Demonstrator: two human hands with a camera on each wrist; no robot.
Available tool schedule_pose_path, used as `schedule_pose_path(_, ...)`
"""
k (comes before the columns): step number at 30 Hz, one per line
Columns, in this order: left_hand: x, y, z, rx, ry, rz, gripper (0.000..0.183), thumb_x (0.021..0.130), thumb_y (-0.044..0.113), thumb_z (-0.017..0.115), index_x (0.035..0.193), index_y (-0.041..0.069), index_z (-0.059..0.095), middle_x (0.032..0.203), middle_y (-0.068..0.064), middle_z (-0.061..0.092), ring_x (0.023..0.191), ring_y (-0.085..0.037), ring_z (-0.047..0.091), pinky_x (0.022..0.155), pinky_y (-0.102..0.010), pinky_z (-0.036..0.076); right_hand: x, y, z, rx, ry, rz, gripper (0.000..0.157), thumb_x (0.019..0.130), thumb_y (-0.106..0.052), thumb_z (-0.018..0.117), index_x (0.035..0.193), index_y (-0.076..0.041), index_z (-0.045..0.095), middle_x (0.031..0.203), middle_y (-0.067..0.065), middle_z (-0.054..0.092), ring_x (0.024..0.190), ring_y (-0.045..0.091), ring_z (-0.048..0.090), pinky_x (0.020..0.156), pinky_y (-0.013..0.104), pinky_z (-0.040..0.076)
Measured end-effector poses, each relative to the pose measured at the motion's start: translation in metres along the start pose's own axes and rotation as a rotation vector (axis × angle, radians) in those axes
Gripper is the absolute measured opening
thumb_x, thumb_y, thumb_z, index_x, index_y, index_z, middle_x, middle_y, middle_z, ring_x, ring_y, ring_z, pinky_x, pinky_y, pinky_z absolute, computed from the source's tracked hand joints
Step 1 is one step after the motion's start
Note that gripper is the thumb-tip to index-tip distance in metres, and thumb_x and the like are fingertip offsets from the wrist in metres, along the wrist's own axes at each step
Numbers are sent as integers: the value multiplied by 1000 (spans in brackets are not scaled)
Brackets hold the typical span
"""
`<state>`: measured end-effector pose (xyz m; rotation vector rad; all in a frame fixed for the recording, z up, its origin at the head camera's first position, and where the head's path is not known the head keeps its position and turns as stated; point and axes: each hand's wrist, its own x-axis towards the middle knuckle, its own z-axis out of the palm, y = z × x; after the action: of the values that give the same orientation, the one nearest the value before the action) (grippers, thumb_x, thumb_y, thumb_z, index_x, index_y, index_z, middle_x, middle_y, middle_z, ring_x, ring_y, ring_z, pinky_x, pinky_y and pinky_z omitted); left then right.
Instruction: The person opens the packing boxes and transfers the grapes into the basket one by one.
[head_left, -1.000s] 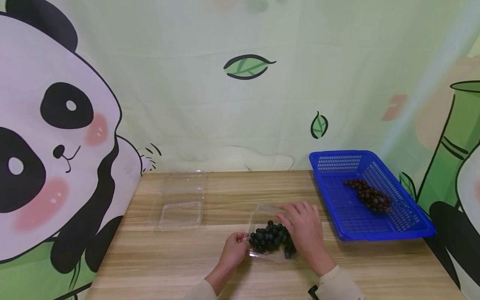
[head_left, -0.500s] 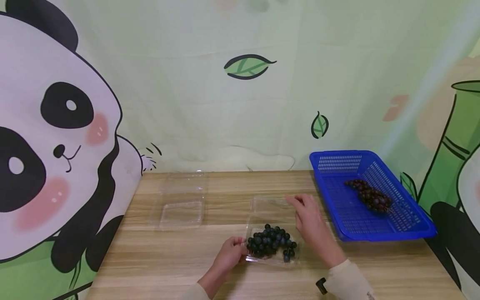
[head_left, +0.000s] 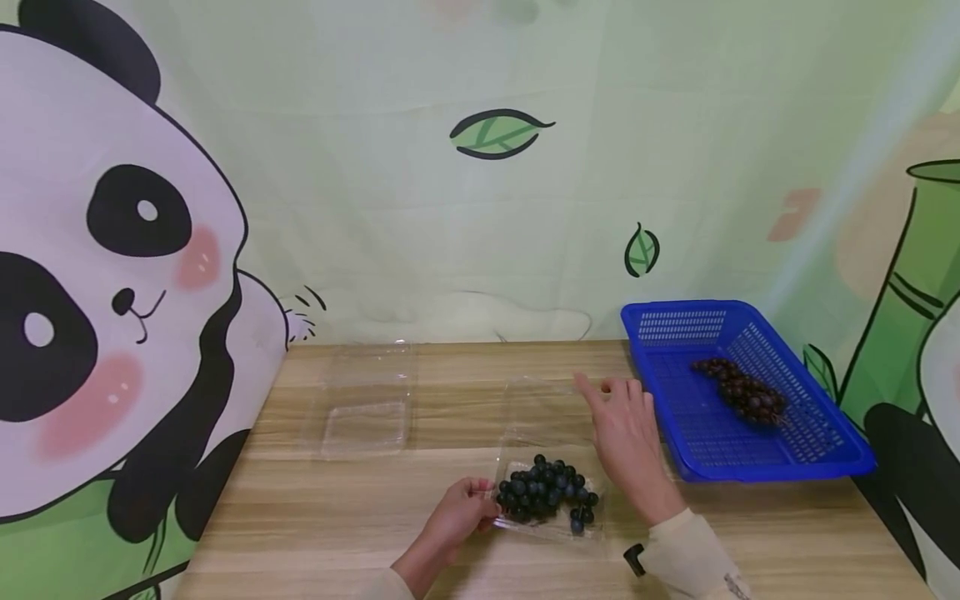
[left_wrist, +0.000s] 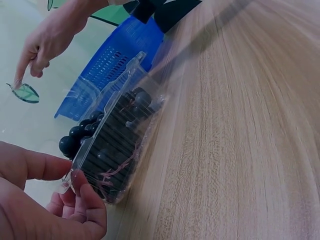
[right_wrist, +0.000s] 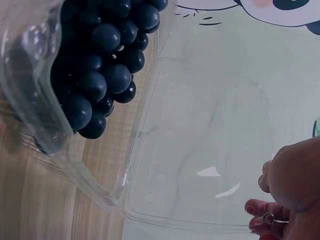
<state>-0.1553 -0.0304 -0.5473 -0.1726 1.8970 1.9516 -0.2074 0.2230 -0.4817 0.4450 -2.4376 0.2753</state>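
A clear plastic clamshell container (head_left: 551,533) stands on the table with its lid (right_wrist: 200,150) raised and leaning back. Inside lies a bunch of dark, nearly black grapes (head_left: 536,492), with a small cluster off to its right. My left hand (head_left: 459,510) pinches the container's left rim between thumb and fingers, clearest in the left wrist view, where grapes press against the clear wall. At the lid's far right corner, my right hand (head_left: 626,437) holds the edge; the right wrist view shows a clear tab among its fingertips. A dark strap or device shows at the right sleeve.
A second clear clamshell container (head_left: 363,425) lies opened out at the table's back left. At the right stands a blue plastic basket (head_left: 675,442) holding a bunch of reddish-brown grapes (head_left: 750,398). A panda-printed cloth (head_left: 375,208) hangs behind the wooden table (head_left: 300,533).
My right hand has drawn back from over the grapes to the lid's right edge, and the lid has swung farther back, uncovering the grapes. My left hand stays at the container's left rim.
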Motion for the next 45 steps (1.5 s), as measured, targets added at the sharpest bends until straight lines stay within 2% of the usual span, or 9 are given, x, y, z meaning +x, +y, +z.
schedule_pose_path(7, -1, 2, -1, 10, -13, -9, 34, 89, -6, 61, 121, -15, 52, 87, -9, 58, 74, -13, 56, 66, -24, 49, 3, 3, 2, 16, -15, 19, 54, 90, 11, 62, 139, -11, 62, 101, 23, 58, 90, 42, 49, 72, 48, 41)
schedule_pose_path(16, -1, 2, -4, 32, -30, -29, 35, 91, -5, 63, 123, -14, 52, 91, -8, 59, 76, -13, 58, 68, -25, 52, 6, 11, 7, 165, 38, 30, 45, 89, 19, 57, 131, 7, 61, 103, 24, 62, 90, 40, 51, 81, 50, 46)
schedule_pose_path(19, -2, 3, -4, 30, -40, -31, 35, 91, -7, 63, 124, -15, 51, 91, -6, 58, 76, -13, 58, 69, -25, 52, 8, 13, 9, 211, 55, 83, 32, 93, 16, 55, 124, 11, 63, 104, 25, 65, 95, 41, 55, 85, 50, 49)
schedule_pose_path(23, -4, 3, -5, 35, -49, -34, 37, 92, -6, 64, 125, -16, 50, 91, -7, 58, 78, -13, 59, 70, -26, 52, 10, 14, 10, 286, 49, 192, 23, 97, 12, 57, 119, 12, 64, 105, 25, 68, 100, 41, 59, 85, 52, 52)
schedule_pose_path(29, -7, 3, -5, 36, -55, -30, 38, 92, -6, 64, 126, -16, 49, 92, -7, 59, 76, -14, 58, 70, -26, 51, 9, 15, 11, 426, 49, 331, 27, 95, 12, 62, 121, 10, 65, 104, 23, 70, 92, 38, 64, 77, 52, 54)
schedule_pose_path(36, -10, 3, -5, 26, -54, -27, 37, 91, -8, 64, 124, -15, 49, 88, -5, 56, 75, -14, 57, 70, -28, 51, 7, 20, 15, 485, 82, 399, 25, 92, 10, 68, 117, 7, 71, 103, 18, 74, 85, 31, 68, 71, 46, 55)
schedule_pose_path(40, -10, 2, -6, 22, -54, -22, 34, 92, -8, 64, 122, -14, 50, 88, -5, 57, 75, -15, 58, 70, -28, 50, 8, 23, 17, 530, 65, 460, 27, 91, 9, 71, 118, 5, 73, 98, 18, 74, 83, 30, 70, 70, 33, 54)
schedule_pose_path(45, -9, -1, -5, 12, -50, -24, 30, 92, -8, 64, 118, -13, 51, 88, -5, 55, 75, -15, 60, 71, -28, 52, 10, 26, 21, 575, 29, 537, 27, 90, 7, 72, 117, 6, 73, 95, 19, 74, 81, 32, 71, 66, 18, 48)
